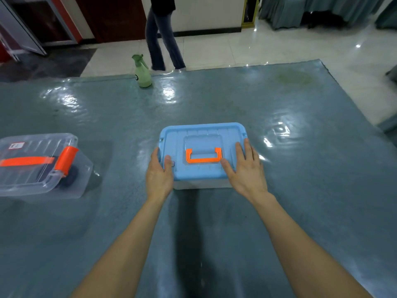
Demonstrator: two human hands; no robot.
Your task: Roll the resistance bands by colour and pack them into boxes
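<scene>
Packing looks to be near its end at a table (214, 104) covered in glossy plastic sheeting. A person leans over a box (199, 184) at its centre, both hands on the blue lid (202, 132), which sits squarely on top with its orange handle (203, 157) folded flat.

The left hand (160, 175) grips the lid's left edge, thumb on top and fingers wrapped down the side. The right hand (247, 168) lies flat, fingers straight and spread, pressing the lid's right half just beside the handle. This reads as the lid being pressed home.

The opaque lid hides whatever this box holds, so whether rolled bands are inside cannot be told. Well to the left stands a clear box (32, 147), lid on and orange latch (66, 160) down, with what appears to be a dark roll (69, 178) inside, probably a band already packed.

What may remain is seating and latching the blue lid.

A green spray bottle (143, 75) stands at the far edge, and a passer-by (163, 39) crosses the tiled floor behind.
</scene>
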